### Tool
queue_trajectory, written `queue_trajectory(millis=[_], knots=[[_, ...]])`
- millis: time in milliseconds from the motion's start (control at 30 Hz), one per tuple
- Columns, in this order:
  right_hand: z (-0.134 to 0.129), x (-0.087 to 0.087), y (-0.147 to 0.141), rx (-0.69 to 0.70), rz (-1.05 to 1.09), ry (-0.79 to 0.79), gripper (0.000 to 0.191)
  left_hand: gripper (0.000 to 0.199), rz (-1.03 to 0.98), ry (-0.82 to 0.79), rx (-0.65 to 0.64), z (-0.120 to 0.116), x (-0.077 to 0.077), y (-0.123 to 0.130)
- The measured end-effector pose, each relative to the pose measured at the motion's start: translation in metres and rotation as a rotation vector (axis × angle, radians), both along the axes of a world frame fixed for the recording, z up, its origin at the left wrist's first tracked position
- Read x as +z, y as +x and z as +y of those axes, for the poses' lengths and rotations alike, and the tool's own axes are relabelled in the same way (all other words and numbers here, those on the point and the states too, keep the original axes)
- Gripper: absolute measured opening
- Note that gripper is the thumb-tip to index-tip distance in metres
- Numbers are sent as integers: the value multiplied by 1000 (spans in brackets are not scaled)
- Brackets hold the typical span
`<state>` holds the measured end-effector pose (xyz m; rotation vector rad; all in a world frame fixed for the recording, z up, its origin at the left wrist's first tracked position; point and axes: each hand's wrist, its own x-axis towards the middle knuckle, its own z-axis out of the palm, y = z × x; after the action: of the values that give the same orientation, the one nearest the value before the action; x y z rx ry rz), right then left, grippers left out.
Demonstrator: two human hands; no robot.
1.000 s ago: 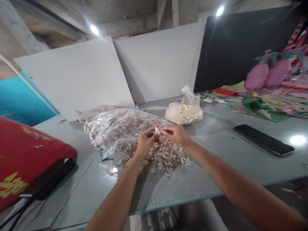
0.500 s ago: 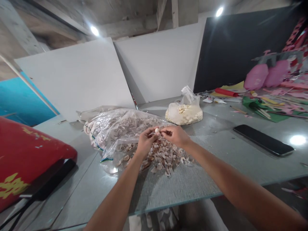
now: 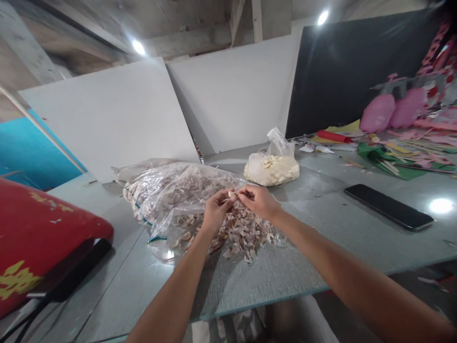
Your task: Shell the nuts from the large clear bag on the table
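Note:
Between my fingertips is a small whitish piece (image 3: 232, 195), like a garlic clove. My left hand (image 3: 216, 209) pinches it between thumb and fingers. My right hand (image 3: 257, 200) is closed at the piece's right side, its fingertips pressed together; whether they grip a bit of skin is too small to tell. Below both hands lies a pile of dry, papery peels (image 3: 246, 233). A clear plastic bag (image 3: 171, 183) full of similar peels lies to the left, its mouth toward the pile. Behind my right hand stands a knotted clear bag (image 3: 273, 171) of pale pieces.
A black phone (image 3: 389, 207) lies on the grey table (image 3: 303, 271) at right. Behind it are a green sheet (image 3: 374, 162), paper scraps and pink bottles (image 3: 378, 113). A red case (image 3: 53, 233) with a black strap is at left. Large boards (image 3: 243, 95) lean behind the table.
The whitish piece has turned slightly between my fingertips and looks more elongated. Both hands stay nearly in place; the whole view has shifted a little.

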<state>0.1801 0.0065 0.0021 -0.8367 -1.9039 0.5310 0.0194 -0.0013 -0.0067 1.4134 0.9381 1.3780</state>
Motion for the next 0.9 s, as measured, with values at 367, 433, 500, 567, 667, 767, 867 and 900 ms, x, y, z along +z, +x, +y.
queue_trajectory(millis=[367, 433, 500, 567, 667, 767, 867, 900], knots=[[3, -3, 0, 53, 117, -88, 26, 42, 22, 61, -15, -2, 3, -2], [5, -2, 2, 14, 94, -22, 22, 42, -12, 30, -91, -4, 4, -2], [5, 0, 4, -4, 61, 45, 18, 37, -32, 10, -122, -5, 4, -2], [4, 1, 4, -10, 31, 60, 19, 35, -37, 8, -90, -4, 3, -1], [1, 2, 3, -26, 17, 8, 23, 41, -40, 15, -5, -1, 2, -1], [-1, 1, 1, -21, 24, -11, 23, 45, -34, 13, 60, 2, 2, -1], [-1, 1, 0, 5, 61, -15, 25, 43, -8, 8, 77, 4, 1, -2], [-1, 1, 0, 10, 69, -14, 25, 41, 1, 10, 80, 4, 0, -2]])
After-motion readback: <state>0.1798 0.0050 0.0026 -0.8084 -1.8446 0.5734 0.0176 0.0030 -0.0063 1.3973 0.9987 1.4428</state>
